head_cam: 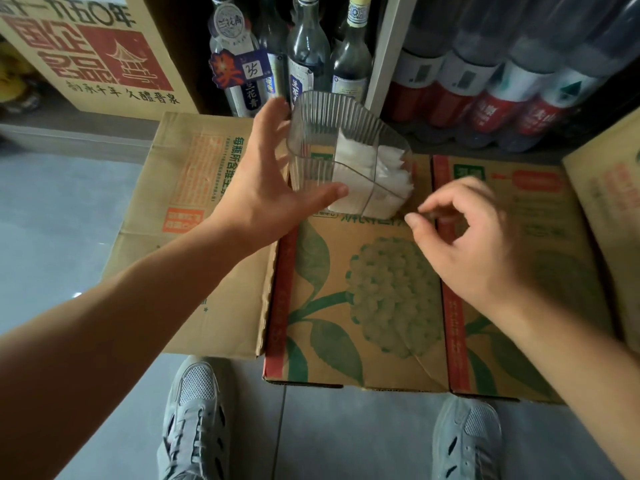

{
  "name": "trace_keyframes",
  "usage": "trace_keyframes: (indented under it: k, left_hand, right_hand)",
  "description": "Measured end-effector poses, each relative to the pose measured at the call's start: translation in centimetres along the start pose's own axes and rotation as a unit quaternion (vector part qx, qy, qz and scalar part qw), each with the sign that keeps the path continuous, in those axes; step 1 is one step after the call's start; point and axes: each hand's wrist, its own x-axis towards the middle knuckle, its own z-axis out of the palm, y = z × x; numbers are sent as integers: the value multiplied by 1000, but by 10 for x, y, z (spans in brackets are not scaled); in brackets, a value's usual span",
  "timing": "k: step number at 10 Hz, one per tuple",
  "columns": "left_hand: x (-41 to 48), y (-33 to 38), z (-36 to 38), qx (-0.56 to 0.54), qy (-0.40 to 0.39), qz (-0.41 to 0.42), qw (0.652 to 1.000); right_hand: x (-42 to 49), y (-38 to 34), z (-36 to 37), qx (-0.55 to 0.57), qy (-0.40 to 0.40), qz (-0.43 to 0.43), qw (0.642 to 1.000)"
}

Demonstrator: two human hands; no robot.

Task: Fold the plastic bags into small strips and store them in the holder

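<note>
Cardboard (363, 344), far edge: holder (322, 133) (perhaps tilted)

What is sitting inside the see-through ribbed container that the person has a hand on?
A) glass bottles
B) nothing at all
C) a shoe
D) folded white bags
D: folded white plastic bags show through the wall of the clear ribbed plastic holder, which the left hand holds between thumb and fingers.
</note>
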Motion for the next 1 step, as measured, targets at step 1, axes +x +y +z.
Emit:
trace_keyframes:
  k: [1]
  left_hand:
    - [-17, 16, -5, 43, 32, -71, 996]
  right_hand:
    - [-28, -7, -8, 3, -60, 51, 997]
